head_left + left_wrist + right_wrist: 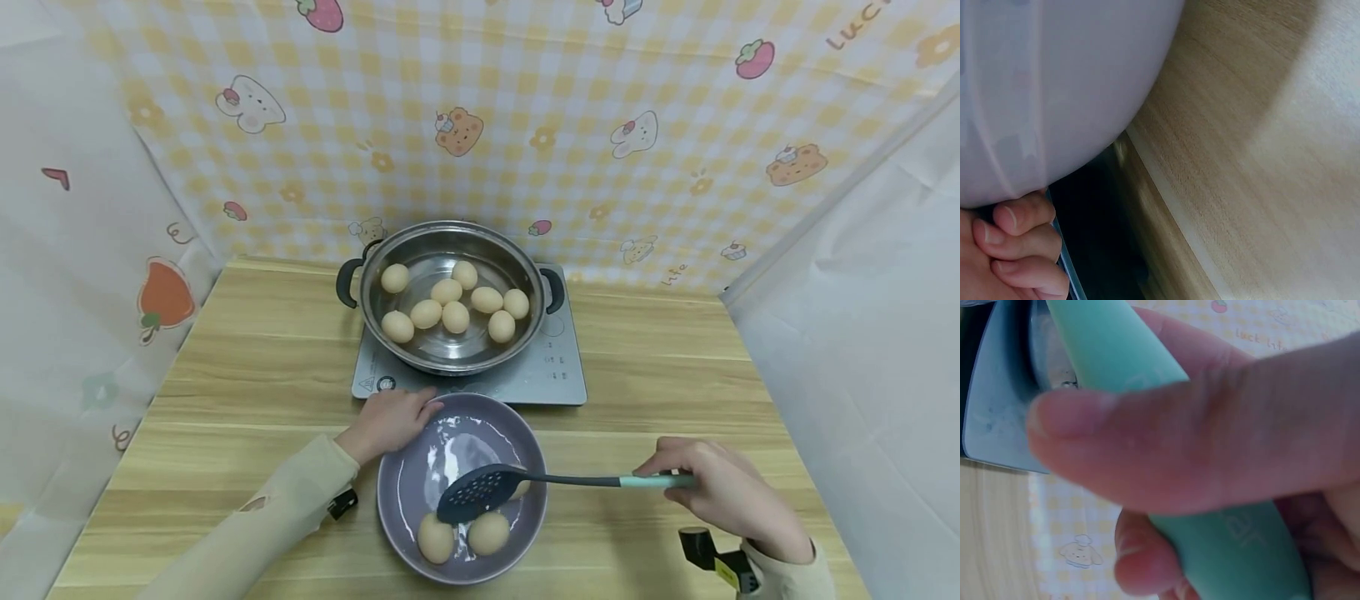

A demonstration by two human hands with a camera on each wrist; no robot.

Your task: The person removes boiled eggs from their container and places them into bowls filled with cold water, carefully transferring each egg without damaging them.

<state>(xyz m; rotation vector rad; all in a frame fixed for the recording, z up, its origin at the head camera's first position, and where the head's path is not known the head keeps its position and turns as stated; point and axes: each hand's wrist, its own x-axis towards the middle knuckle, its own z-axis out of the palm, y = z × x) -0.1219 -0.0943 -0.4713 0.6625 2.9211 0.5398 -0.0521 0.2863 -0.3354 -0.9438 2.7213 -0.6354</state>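
Note:
My right hand grips the mint-green handle of a black slotted spoon, the thumb laid across it in the right wrist view. Over the purple-grey bowl, the spoon's perforated head tilts downward, overlapping the eggs there. Two eggs, one an egg at the near side, show well; a third egg is partly hidden behind the spoon. My left hand holds the bowl's far-left rim. From the left wrist view, its fingers curl against the underside of the bowl.
Behind the bowl, a steel pot with black side handles stands on a silver induction cooker. Several eggs lie in the pot. A yellow checked cloth hangs behind the wooden table, with white sheets at both sides.

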